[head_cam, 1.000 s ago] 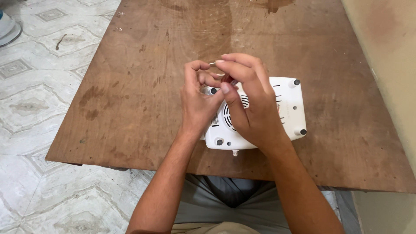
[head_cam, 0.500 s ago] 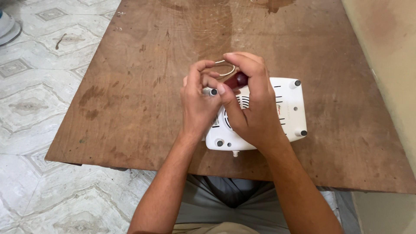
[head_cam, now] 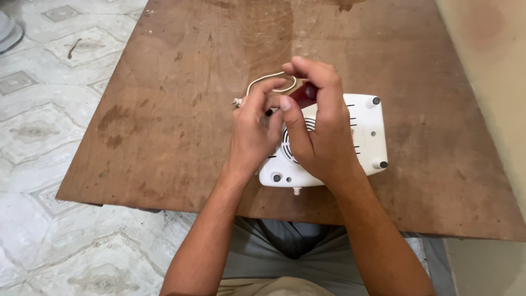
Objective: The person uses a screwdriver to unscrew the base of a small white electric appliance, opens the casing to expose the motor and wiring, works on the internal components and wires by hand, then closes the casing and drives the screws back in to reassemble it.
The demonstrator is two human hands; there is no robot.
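Brown wooden table, big and worn, fills most of view. Tiled floor at 9 o'clock.

White plastic device lies bottom-up on table, at 3 o'clock from both hands, black rubber feet showing.

Right hand over device, fingers curled shut, pinching dark red part.

Left hand just beside right, fingers closed on thin white wire.

Wire loops toward 12 o'clock from left hand, long axis left to right. Left hand nearer to wire.
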